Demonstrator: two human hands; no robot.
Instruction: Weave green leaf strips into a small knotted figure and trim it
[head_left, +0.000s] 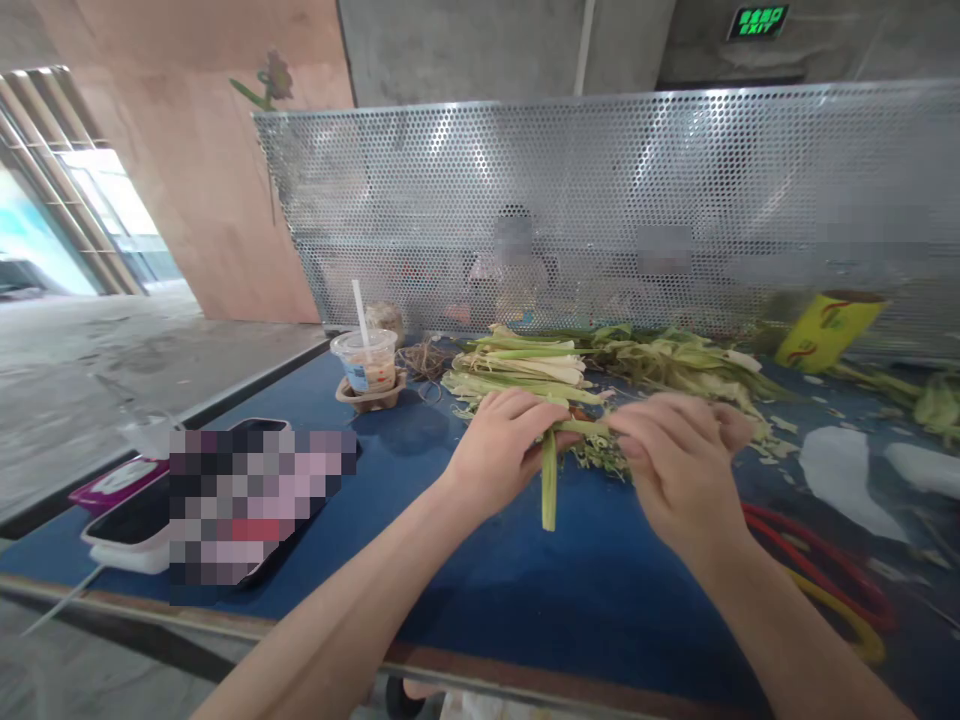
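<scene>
Left hand and right hand pinch closed on green strip, above blue table, before stalk pile. Best: light, even tension; thumbs near fold; hanging end untwisted.

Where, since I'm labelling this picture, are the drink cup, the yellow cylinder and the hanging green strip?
Drink cup [367,374]: head view, its side below the lid.
Yellow cylinder [829,334]: head view, its printed side.
Green strip [550,490]: head view, its hanging end.
</scene>
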